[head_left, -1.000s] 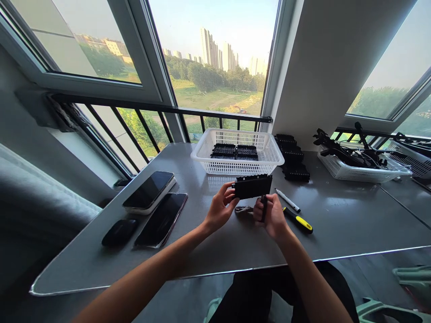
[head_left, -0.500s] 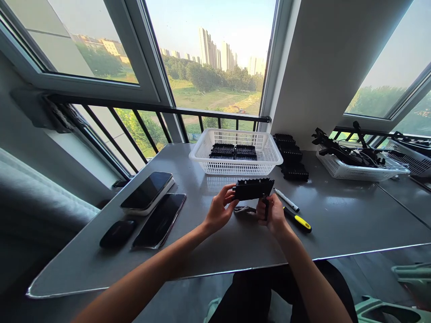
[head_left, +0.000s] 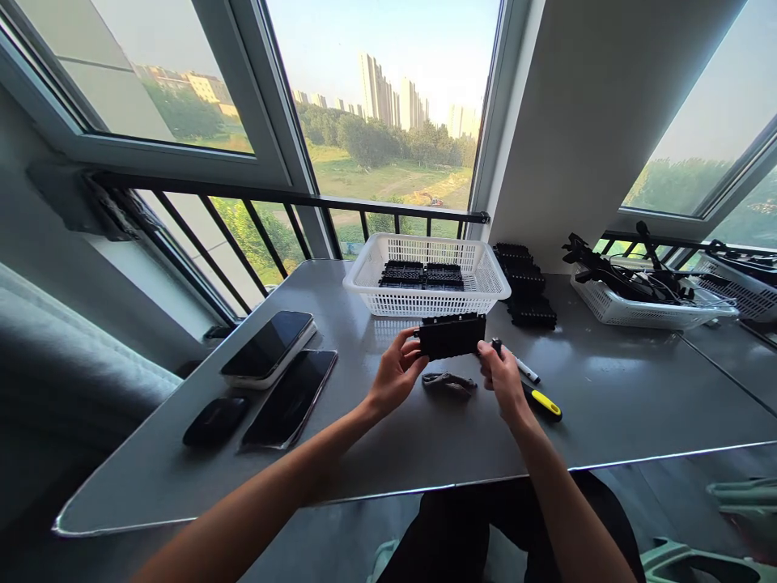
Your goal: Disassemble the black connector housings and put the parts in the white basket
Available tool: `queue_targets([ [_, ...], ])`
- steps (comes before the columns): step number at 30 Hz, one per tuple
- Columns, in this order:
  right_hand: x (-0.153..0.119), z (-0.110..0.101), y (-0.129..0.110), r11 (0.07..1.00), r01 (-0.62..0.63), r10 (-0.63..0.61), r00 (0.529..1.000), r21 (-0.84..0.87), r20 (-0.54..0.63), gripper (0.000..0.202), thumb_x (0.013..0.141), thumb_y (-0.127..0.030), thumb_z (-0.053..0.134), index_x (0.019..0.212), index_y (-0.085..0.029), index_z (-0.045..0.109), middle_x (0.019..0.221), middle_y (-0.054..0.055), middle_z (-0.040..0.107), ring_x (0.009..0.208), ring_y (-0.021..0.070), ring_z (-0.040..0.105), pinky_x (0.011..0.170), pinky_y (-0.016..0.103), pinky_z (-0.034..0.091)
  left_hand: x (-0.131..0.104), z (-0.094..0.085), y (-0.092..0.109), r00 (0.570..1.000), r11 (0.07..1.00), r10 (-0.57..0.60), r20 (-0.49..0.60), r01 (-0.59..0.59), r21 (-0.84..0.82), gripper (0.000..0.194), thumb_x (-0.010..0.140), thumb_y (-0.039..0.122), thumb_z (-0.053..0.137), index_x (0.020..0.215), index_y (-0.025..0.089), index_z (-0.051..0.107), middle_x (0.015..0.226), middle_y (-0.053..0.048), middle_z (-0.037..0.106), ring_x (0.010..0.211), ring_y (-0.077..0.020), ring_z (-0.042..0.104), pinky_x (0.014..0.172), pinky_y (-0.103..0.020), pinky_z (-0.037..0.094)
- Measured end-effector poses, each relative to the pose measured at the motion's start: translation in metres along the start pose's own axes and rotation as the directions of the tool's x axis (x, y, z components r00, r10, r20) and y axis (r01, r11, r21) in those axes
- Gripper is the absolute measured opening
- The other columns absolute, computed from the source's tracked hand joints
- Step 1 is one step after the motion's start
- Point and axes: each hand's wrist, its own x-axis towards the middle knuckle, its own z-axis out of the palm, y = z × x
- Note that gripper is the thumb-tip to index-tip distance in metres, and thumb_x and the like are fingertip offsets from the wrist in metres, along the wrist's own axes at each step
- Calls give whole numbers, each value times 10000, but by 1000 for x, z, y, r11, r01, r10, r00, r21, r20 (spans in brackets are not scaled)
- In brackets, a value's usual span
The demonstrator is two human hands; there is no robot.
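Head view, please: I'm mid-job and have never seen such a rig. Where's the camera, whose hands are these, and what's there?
There is no machine: a person works bare-handed, and a camera on their head looks forward and down. The left hand holds a black ridged block. The right hand, near the block's right end, grips a small dark object, mostly hidden. On the grey table lie a grey bundle, a white pen and a yellow-and-black handle. Beyond stands a white slotted basket containing black ridged pieces.
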Motion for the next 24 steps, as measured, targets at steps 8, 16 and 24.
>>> queue_targets([
  [8,10,-8,12,917,269,-323,934,-294,-154,409,653,-452,771,664,-225,432,612,-69,380,576,120,323,573,269,289,-4,3,7,992,994,-87,95,93,-63,467,742,271,708,1149,207,486,908,-39,691,821,-175,680,752,-298,532],
  [16,16,-16,25,890,298,-335,941,-345,-51,379,855,-608,484,777,-237,463,658,-46,456,610,148,402,601,263,332,0,1,4,997,998,-50,-60,48,-28,438,742,317,709,1104,188,498,850,-26,687,767,-179,689,740,-314,538],
  [24,13,-5,31,695,266,-320,946,-668,43,204,938,-436,442,893,-241,479,777,37,576,707,224,538,652,309,346,-1,0,3,972,992,41,-230,-13,125,342,775,368,667,1027,191,517,807,-22,682,749,-194,691,707,-315,535],
])
